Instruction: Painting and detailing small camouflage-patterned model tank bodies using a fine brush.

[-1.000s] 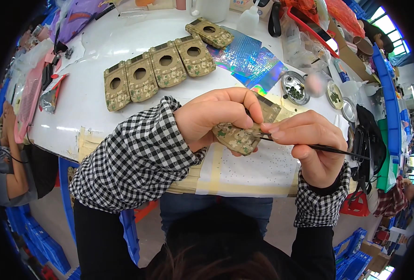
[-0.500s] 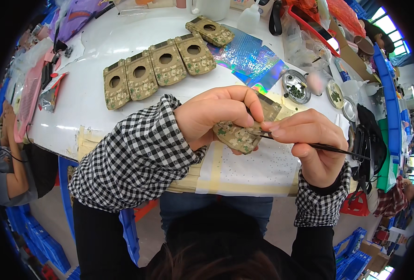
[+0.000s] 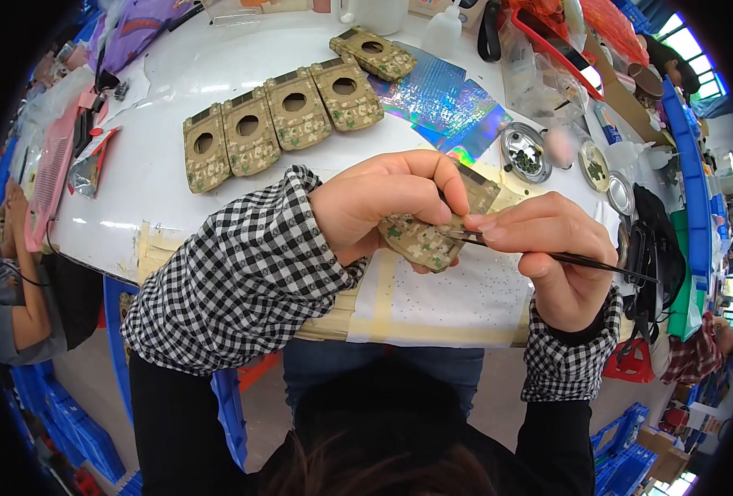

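Observation:
My left hand (image 3: 395,194) is closed around a camouflage-patterned model tank hull (image 3: 420,241), holding it above a white sheet (image 3: 457,298) sprinkled with tiny dark specks. In my right hand (image 3: 556,248) I pinch dark tweezers (image 3: 585,262); their metal tips meet the hull's surface close to my left fingertips. Whether the tips grip a small part is too fine to make out. Beyond my left hand, several matching hulls (image 3: 293,102) with round top openings stand in a slanted row, and another hull (image 3: 373,51) lies behind them.
Shiny blue holographic sheets (image 3: 432,95) lie past my hands. To their right are a round metal dish (image 3: 526,154) of small dark green pieces and a second dish (image 3: 593,165). A white squeeze bottle (image 3: 442,33) stands at the back. At far left another person's arm (image 3: 27,281) shows beside a pink tray (image 3: 50,174).
Almost nothing differs. My hands, the hull and the tweezers keep nearly the same place, with only a slight shift at the tweezer tips.

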Demonstrator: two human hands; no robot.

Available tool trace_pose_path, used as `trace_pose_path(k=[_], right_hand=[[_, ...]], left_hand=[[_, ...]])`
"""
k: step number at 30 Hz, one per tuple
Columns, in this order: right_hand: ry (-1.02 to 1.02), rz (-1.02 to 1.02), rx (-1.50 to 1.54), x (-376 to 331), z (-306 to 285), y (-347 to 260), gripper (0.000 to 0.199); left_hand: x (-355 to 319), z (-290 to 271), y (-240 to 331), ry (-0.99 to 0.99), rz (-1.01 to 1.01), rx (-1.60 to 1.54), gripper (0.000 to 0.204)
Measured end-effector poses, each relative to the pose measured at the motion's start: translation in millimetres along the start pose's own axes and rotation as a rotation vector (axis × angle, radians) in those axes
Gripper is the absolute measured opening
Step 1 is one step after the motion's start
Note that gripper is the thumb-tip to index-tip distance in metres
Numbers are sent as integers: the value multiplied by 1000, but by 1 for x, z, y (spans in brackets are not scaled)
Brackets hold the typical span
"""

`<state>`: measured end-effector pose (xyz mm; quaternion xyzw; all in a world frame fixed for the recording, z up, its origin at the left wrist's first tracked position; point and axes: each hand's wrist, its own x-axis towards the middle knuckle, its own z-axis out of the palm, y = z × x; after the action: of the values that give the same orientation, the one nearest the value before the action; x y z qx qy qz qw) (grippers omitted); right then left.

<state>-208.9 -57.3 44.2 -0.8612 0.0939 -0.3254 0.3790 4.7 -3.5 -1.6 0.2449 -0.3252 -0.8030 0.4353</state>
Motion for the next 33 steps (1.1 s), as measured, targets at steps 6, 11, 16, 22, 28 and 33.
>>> trace_pose_path(k=[6, 11, 16, 22, 28, 33], right_hand=[[3, 6, 13, 0, 2, 0, 20], [10, 21, 44, 0, 2, 0, 19], [76, 70, 117, -4, 2, 2, 21], [121, 78, 168, -6, 3, 4, 24], [105, 49, 139, -5, 2, 5, 23], [106, 54, 142, -5, 3, 4, 23]], left_hand=[[0, 0, 0, 4, -4, 1, 18], [-1, -1, 0, -16, 2, -12, 18], [-1, 3, 3, -4, -22, 7, 22], [-4, 9, 4, 20, -5, 43, 27], [-4, 9, 5, 30, -13, 83, 29], [-5, 9, 5, 23, -13, 58, 29]])
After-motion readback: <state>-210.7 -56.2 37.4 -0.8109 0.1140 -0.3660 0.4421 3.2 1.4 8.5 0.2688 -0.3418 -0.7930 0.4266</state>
